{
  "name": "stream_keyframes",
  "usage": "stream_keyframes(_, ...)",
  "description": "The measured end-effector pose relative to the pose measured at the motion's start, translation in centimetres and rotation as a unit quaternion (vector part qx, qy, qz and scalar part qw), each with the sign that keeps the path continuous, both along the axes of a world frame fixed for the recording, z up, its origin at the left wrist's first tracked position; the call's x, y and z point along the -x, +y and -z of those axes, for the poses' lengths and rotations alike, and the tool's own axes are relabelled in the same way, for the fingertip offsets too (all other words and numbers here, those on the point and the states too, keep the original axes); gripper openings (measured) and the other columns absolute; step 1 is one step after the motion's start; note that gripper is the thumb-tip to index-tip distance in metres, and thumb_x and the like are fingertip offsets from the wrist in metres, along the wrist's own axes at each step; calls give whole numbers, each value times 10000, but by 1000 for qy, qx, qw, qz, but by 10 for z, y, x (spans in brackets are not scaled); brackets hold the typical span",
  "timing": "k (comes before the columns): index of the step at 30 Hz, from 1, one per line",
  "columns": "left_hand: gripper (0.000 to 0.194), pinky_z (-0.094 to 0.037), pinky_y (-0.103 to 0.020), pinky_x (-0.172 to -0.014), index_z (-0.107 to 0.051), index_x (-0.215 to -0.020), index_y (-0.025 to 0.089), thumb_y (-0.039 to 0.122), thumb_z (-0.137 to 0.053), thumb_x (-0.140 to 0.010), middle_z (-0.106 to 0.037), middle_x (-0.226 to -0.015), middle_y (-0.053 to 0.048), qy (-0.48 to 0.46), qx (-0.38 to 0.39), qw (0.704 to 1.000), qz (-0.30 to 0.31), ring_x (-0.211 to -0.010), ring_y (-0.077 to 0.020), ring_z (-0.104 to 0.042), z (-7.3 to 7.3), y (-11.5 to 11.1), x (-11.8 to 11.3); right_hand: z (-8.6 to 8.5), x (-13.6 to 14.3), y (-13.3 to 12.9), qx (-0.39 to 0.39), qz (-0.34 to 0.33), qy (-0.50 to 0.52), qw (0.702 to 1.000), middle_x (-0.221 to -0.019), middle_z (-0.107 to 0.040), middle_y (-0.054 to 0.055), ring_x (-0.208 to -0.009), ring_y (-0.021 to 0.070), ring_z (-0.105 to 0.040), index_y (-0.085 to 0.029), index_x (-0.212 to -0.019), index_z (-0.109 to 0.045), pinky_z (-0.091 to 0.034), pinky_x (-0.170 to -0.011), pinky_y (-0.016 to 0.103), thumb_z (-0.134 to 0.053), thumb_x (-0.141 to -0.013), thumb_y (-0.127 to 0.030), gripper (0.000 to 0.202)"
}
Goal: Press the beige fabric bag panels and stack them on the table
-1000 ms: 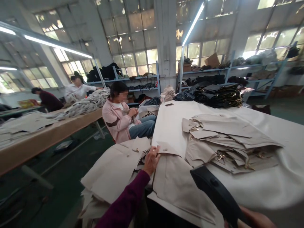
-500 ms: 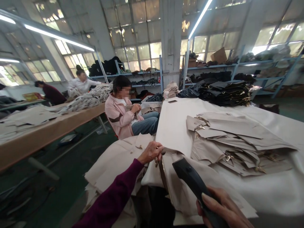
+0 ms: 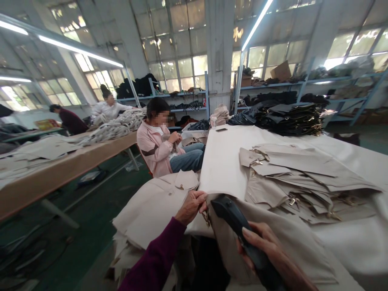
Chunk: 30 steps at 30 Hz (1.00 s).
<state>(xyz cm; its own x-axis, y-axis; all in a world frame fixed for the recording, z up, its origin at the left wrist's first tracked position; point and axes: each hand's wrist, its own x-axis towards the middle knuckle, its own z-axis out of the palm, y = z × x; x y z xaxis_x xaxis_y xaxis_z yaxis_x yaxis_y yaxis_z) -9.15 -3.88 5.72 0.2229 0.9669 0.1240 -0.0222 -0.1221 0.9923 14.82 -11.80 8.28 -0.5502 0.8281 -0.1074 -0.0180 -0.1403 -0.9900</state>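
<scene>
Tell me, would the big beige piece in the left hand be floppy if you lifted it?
The beige piece would probably bend without going limp: it bows in a broad, smooth curve beyond the left hand. Its near edge might droop a little, as a gold-coloured metal fitting shows just below that hand.

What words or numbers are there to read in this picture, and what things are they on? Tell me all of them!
None that I can read.
Red-and-yellow thing far back on the left: too small and blurred to tell if it has words.
Black tool in the right hand: no readable words.
Phone-like dark slab: no readable words.
</scene>
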Motion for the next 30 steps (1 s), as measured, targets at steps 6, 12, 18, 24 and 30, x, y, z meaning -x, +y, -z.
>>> stream_keyframes(6, 385, -227, -235, -477, -456, -523, 173, 430, -549, -793, -344, -335, 75, -87, 32, 995, -28, -370, -56, -269, 11, -9, -10, -2, 7, 9, 59, 25, 82, 995, -640, -608, 26, -383, 74, -491, -111, -777, -596, -405, -344, 180, -530, -863, -488, 392)
stream_keyframes(12, 362, -190, -233, -462, -436, -493, 176, 414, -592, -718, -371, -348, 65, -120, 53, 988, -84, -370, -50, -266, 10, -5, -18, -5, -3, 6, 85, 31, 119, 989, -650, -612, 23, -374, 76, -490, -117, -831, -588, -415, -339, 189, -589, -816, -502, 385)
stream_keyframes(18, 385, -195, -235, -461, -414, -459, 182, 411, -614, -695, -367, -336, 62, -132, 59, 984, -102, -365, -50, -275, 10, -1, -21, -13, -19, -20, 36, -4, 7, 999, -476, -508, -25, -360, 71, -450, -119, -729, -589, -357, -352, 165, -499, -850, -565, 471)
stream_keyframes(24, 413, -247, -239, -483, -444, -442, 171, 425, -604, -726, -366, -340, 53, -126, 49, 988, -74, -379, -57, -311, 7, -13, -30, -1, -9, -15, 20, 32, -13, 999, -635, -607, 21, -398, 75, -469, -121, -772, -601, -356, -376, 188, -508, -859, -533, 432)
stream_keyframes(30, 359, -264, -229, -462, -495, -477, 155, 415, -603, -700, -437, -379, 33, -108, 40, 988, -99, -377, -62, -354, 7, -12, -25, -10, 3, -10, 0, 41, -7, 999, -573, -573, -2, -416, 85, -478, -125, -756, -605, -354, -389, 189, -498, -867, -531, 434)
